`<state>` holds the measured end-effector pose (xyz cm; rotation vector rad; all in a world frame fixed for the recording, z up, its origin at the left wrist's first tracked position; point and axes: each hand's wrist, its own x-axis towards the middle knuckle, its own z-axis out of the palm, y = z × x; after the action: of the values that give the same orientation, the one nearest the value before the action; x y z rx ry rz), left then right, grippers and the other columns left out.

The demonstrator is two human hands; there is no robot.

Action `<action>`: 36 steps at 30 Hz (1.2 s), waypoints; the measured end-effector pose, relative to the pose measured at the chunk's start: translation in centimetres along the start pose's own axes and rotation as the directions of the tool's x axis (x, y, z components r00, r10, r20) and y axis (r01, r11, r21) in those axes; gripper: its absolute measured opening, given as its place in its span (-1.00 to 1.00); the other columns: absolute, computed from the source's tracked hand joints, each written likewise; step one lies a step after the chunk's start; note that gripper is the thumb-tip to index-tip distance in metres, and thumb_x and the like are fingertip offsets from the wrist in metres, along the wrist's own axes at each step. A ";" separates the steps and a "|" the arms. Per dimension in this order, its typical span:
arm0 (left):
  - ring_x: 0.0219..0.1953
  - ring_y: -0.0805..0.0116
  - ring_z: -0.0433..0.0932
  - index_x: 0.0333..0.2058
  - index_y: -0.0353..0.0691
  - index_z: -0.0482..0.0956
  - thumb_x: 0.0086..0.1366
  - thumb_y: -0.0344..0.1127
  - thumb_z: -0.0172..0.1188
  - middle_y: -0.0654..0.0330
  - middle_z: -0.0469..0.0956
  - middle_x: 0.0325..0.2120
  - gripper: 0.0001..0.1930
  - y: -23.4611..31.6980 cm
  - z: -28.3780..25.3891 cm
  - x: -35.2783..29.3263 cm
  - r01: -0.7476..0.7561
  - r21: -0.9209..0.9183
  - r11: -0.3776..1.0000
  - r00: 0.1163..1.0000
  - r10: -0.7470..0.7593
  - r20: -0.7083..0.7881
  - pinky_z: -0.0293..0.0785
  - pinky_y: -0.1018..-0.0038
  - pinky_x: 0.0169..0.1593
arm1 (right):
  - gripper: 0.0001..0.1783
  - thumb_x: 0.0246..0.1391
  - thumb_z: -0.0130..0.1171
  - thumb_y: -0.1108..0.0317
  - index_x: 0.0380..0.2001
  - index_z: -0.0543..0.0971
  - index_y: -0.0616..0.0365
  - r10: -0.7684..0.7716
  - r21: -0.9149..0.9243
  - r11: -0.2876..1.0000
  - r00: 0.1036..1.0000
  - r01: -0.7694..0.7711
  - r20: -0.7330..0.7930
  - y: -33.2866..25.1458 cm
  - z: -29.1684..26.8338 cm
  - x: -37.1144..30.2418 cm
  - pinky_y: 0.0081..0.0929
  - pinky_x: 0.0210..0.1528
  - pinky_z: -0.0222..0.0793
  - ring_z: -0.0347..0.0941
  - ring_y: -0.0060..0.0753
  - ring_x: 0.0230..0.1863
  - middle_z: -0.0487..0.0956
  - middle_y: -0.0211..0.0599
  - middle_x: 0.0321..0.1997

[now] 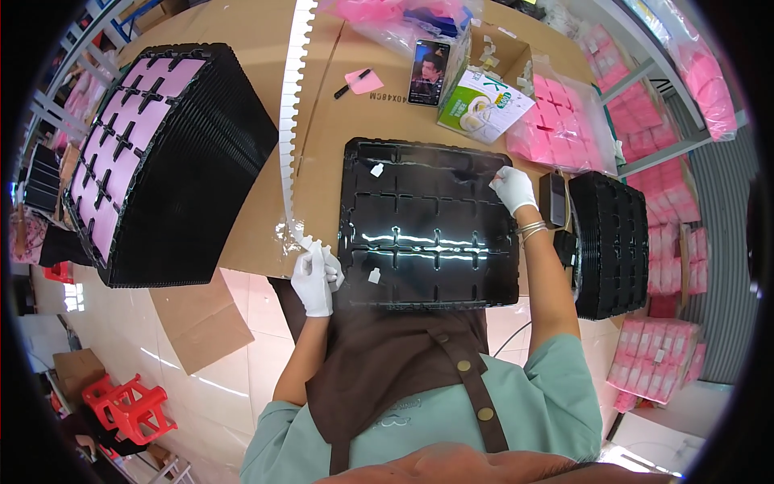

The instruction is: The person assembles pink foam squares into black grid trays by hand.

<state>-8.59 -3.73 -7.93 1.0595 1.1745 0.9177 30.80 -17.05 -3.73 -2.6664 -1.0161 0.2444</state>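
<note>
In front of me lies a black plastic tray [415, 211] with moulded compartments and a glossy surface. Two small white labels, an upper one [376, 169] and a lower one [374, 276], show on its left part. Beside the tray's lower left corner my left hand [316, 278], in a white glove, is closed on the near end of a long white label strip [289, 121] with a notched edge. My right hand [513, 189], also gloved, rests at the tray's upper right edge with fingers pinched together. What its fingertips hold, if anything, is hidden.
Tall stacks of black trays stand at the left [193, 161] and right [610, 246]; the left one is topped with pink pieces. Beyond the tray are a lit phone [429, 73], an open carton [488, 101], bagged pink items [556, 121] and a black pen [352, 84].
</note>
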 end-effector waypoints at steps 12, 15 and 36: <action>-0.68 0.73 0.33 -0.32 -0.27 0.51 0.29 -0.19 0.12 0.27 0.53 -0.54 -0.77 -0.9 -0.5 0.4 0.047 -0.051 0.998 0.999 -0.047 0.001 0.26 0.77 -0.61 | -0.92 -0.06 0.15 0.40 -0.49 0.55 0.17 -0.197 0.118 0.962 0.922 0.248 -0.334 -0.7 0.1 -6.6 -0.31 -0.22 0.37 0.52 -0.11 -0.40 0.58 -0.20 -0.48; -0.66 0.73 0.34 -0.29 -0.27 0.51 0.29 -0.20 0.12 0.24 0.56 -0.47 -0.77 -0.7 -0.4 0.4 0.048 -0.044 0.998 0.999 -0.048 0.008 0.27 0.78 -0.61 | -0.90 -0.06 0.16 0.39 -0.49 0.54 0.19 -0.027 0.316 0.942 0.961 0.117 -0.275 -1.2 0.2 -6.4 -0.29 -0.21 0.39 0.52 -0.10 -0.39 0.57 -0.19 -0.46; -0.73 0.73 0.27 -0.31 -0.26 0.54 0.30 -0.16 0.11 0.36 0.42 -0.71 -0.75 -1.0 0.1 0.1 -0.001 -0.013 1.000 0.999 0.001 -0.044 0.17 0.77 -0.64 | -0.76 -0.22 0.35 0.16 -0.53 0.60 0.07 -0.007 0.070 0.997 0.996 0.013 -0.089 -0.4 1.5 0.6 -0.34 -0.08 0.37 0.52 -0.12 -0.22 0.58 -0.22 -0.32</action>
<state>-8.48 -3.90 -8.96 1.0336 1.2028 0.9530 30.61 -16.04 -5.09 -2.5841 -0.9750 0.1550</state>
